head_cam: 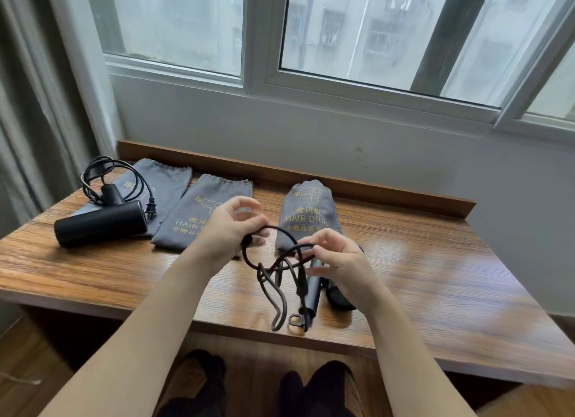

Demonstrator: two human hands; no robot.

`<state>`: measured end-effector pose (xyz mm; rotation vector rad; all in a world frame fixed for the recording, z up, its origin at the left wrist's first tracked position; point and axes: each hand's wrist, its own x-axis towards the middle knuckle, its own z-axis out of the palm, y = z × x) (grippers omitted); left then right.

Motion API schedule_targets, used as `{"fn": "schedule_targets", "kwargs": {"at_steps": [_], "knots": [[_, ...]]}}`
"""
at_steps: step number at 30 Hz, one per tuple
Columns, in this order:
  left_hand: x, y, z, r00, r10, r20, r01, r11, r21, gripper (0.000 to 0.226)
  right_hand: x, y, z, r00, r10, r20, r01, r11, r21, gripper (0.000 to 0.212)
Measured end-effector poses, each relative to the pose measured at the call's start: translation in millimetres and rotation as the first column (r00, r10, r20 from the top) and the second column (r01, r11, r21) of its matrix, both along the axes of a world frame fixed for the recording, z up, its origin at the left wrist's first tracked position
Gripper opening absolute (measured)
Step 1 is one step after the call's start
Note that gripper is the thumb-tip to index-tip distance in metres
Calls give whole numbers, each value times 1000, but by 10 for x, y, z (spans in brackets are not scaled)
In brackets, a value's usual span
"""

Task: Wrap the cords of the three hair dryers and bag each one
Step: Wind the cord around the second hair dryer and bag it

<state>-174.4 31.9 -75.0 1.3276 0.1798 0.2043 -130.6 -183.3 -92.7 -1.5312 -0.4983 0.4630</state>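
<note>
Above the table's front middle, my left hand [231, 230] and my right hand [337, 259] both pinch a black cord [273, 279] that hangs in loose loops. It belongs to a dark hair dryer [314, 287] lying under my right hand, partly hidden. A second black hair dryer [101, 223] lies at the far left with its cord [109, 177] loosely coiled behind it. Two flat grey bags [169, 180] [199, 214] lie beside it. A third grey bag [308, 211], bulging and printed "HAIR DRIER", stands behind my hands.
The wooden table [435, 276] has a raised back rail [342, 181] against the wall under a window. A curtain [28, 121] hangs at the left. My feet [264, 388] show below the table's front edge.
</note>
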Motion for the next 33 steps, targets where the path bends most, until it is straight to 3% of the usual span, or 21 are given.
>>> {"fn": "schedule_targets", "kwargs": {"at_steps": [2, 4, 7, 11, 14, 17, 20, 23, 24, 26, 29, 33], "knots": [[28, 49, 17, 987, 153, 44, -138, 961, -240, 19, -13, -22, -16, 995, -29, -94, 38, 995, 93, 15], [23, 71, 20, 974, 216, 65, -168, 888, -429, 20, -22, -15, -27, 991, -78, -104, 87, 993, 81, 17], [-22, 67, 2, 986, 155, 63, -101, 850, -516, 25, -26, 56, -33, 969, -118, -218, 159, 970, 185, 14], [15, 62, -111, 995, 84, -60, -96, 965, -243, 17, 5, 127, -62, 929, -217, -299, 288, 933, 217, 14], [18, 44, -157, 982, 12, -189, 12, 992, 123, 15, 16, 161, -88, 897, -263, -355, 370, 886, 279, 15], [-6, 13, -151, 950, -27, -312, 198, 825, 530, 20, 31, 170, -93, 876, -304, -375, 427, 851, 306, 19], [-27, -1, -110, 926, -30, -377, 324, 576, 751, 14, 29, 164, -67, 871, -284, -401, 435, 826, 359, 22], [-40, -6, -146, 887, -11, -462, 448, 269, 853, 50, 39, 143, -46, 867, -247, -432, 433, 804, 408, 25], [-45, -14, -164, 894, -24, -447, 442, 209, 873, 57, 40, 140, -43, 867, -239, -438, 431, 800, 417, 25], [-33, -56, -204, 932, -85, -352, 361, 131, 923, 51, 38, 139, -43, 868, -225, -442, 423, 801, 424, 26], [26, -118, -232, 977, -79, -196, 205, 134, 970, 35, 20, 139, -57, 874, -201, -441, 404, 807, 432, 26], [53, -83, -268, 985, -19, -173, 173, 215, 961, 37, 20, 102, -101, 889, -195, -414, 378, 824, 423, 24]]}}
